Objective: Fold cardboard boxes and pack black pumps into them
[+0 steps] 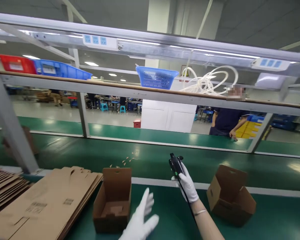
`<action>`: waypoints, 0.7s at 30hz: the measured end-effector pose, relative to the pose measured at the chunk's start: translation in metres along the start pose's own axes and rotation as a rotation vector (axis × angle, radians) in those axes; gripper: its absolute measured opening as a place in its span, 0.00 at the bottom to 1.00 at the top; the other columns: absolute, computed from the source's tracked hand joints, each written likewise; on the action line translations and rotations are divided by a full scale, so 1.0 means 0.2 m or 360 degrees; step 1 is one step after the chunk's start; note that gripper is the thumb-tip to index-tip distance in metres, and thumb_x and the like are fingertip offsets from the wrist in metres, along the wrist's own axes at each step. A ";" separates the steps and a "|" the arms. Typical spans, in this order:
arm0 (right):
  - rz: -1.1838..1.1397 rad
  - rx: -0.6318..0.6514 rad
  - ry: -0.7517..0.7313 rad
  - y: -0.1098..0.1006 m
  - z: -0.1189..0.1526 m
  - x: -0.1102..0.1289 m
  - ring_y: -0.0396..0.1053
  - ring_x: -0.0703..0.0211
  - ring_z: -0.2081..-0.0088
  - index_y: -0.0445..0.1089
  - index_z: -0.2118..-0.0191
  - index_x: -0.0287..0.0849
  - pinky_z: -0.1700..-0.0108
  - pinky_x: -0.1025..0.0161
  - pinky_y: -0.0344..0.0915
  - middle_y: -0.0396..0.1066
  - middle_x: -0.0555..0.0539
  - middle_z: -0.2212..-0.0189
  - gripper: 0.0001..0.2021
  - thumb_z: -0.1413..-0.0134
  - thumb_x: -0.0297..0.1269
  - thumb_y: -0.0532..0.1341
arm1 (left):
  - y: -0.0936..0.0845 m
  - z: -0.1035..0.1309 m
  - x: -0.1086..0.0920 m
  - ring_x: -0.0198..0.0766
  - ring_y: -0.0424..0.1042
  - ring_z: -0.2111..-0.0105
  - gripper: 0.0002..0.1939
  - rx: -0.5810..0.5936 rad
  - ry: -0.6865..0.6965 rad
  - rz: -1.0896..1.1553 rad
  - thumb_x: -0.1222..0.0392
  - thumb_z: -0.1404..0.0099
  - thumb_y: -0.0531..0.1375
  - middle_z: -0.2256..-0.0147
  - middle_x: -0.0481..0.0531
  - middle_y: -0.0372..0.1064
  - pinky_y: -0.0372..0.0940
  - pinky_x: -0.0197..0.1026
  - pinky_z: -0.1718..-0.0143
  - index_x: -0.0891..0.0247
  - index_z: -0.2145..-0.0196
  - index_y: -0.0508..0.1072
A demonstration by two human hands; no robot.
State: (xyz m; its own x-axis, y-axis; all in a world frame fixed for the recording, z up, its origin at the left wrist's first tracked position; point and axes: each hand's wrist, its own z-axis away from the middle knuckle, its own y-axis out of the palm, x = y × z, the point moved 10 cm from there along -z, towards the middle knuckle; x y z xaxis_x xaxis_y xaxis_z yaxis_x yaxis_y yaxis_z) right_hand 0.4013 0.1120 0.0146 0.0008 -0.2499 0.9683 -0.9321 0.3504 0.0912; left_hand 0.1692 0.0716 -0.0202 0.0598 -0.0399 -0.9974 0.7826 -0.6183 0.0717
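My right hand [187, 186], in a white glove, is closed around a black corded handheld device [175, 166] with a green spot on its side. It holds the device up above the green work surface, and the cord runs down along my forearm. My left hand [141, 218], also gloved in white, is held out with fingers spread and nothing in it. Just left of it stands an open brown cardboard box [112, 220] with its lid flap raised. A second open box [227, 206] sits turned at an angle, to the right of my right forearm.
Flattened cardboard sheets [45, 203] are stacked at the left. Small cardboard scraps [125, 163] lie on the green belt [150, 160]. Overhead, a shelf carries a blue basket [156, 78], coiled white tubing [207, 81] and bins. A person [227, 121] stands across the line.
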 end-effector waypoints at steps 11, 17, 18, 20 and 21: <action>0.1132 0.0970 0.0144 0.56 0.77 0.18 0.73 0.61 0.75 0.68 0.42 0.49 0.67 0.65 0.72 0.78 0.52 0.69 0.28 0.52 0.34 0.60 | -0.28 0.20 -0.41 0.42 0.76 0.65 0.29 -0.0669 0.0481 0.1075 0.63 0.57 0.74 0.66 0.49 0.74 0.69 0.50 0.55 0.59 0.58 0.69; 0.0848 0.1181 0.0146 0.75 0.83 0.17 0.74 0.47 0.53 0.65 0.39 0.51 0.56 0.56 0.73 0.75 0.45 0.51 0.34 0.55 0.39 0.65 | -0.32 0.28 -0.41 0.40 0.75 0.62 0.27 -0.0507 0.0403 0.1375 0.55 0.54 0.73 0.61 0.50 0.72 0.68 0.51 0.51 0.61 0.58 0.69; 0.0832 0.1297 0.0212 0.78 0.86 0.15 0.76 0.48 0.59 0.67 0.41 0.51 0.60 0.57 0.74 0.78 0.46 0.58 0.31 0.55 0.38 0.64 | -0.34 0.29 -0.44 0.40 0.75 0.62 0.28 -0.0514 0.0443 0.1257 0.57 0.54 0.73 0.61 0.50 0.71 0.68 0.50 0.52 0.61 0.57 0.68; 0.0947 0.1261 0.0195 0.75 0.84 0.19 0.77 0.51 0.66 0.72 0.46 0.51 0.64 0.59 0.75 0.79 0.49 0.66 0.25 0.53 0.36 0.62 | -0.37 0.32 -0.52 0.40 0.74 0.64 0.31 -0.0515 0.0536 0.0815 0.64 0.57 0.72 0.62 0.49 0.71 0.69 0.47 0.57 0.59 0.56 0.66; 0.1017 0.1136 0.0102 0.70 0.80 0.26 0.77 0.51 0.66 0.74 0.49 0.51 0.63 0.59 0.75 0.79 0.49 0.66 0.22 0.52 0.36 0.62 | -0.38 0.33 -0.55 0.39 0.73 0.65 0.32 -0.0491 0.0558 0.0557 0.68 0.59 0.71 0.63 0.48 0.70 0.68 0.45 0.59 0.59 0.56 0.66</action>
State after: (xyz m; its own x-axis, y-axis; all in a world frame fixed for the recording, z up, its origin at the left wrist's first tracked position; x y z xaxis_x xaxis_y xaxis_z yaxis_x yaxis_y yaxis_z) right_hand 0.2120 0.0040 0.0400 -0.5839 -0.1446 0.7988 -0.7642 -0.2341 -0.6010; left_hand 0.0621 0.0715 0.0829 0.5080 0.0941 -0.8562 0.8203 -0.3561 0.4475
